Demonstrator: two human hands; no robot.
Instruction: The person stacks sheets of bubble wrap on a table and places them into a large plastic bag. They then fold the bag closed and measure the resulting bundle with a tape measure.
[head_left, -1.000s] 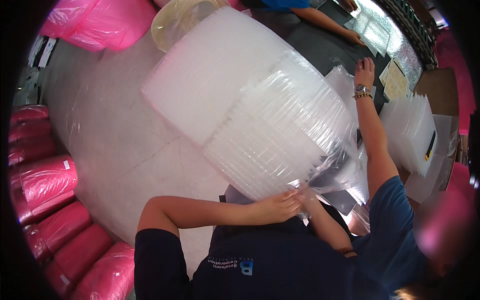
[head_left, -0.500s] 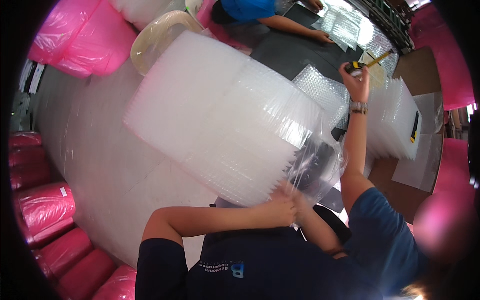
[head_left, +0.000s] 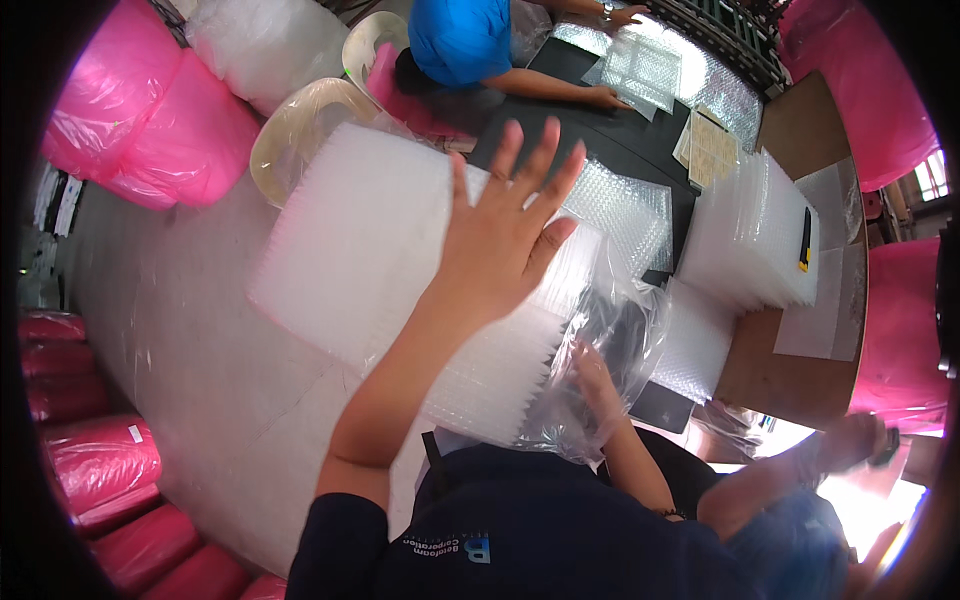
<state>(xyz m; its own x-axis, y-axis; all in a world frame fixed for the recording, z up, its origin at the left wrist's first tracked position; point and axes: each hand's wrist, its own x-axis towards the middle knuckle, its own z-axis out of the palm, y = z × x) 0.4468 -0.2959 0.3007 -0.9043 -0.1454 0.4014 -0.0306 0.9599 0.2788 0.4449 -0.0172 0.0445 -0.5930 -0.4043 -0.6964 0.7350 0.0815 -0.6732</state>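
A thick stack of translucent white bubble-wrap sheets (head_left: 350, 240) lies across the middle in front of me, with a jagged layered edge towards me. Clear plastic bag film (head_left: 630, 320) covers its right end and hangs loose there. Raised above the stack, my left hand (head_left: 495, 230) is open, fingers spread, with nothing in it. My right hand (head_left: 597, 380) is at the loose film beside the jagged edge, its fingers closed on the plastic and partly veiled by it.
Across the dark table (head_left: 560, 120), a person in blue reaches over bubble-wrap sheets (head_left: 645, 70). A second stack (head_left: 745, 235), with a black-and-yellow cutter (head_left: 805, 240) on it, stands right. A co-worker's blurred arm (head_left: 780, 480) is close at lower right. Pink rolls (head_left: 100, 460) line the left.
My left hand has left the film near my right hand and risen over the stack, fingers spreading. The co-worker's arm with the tape measure has withdrawn to the lower right.
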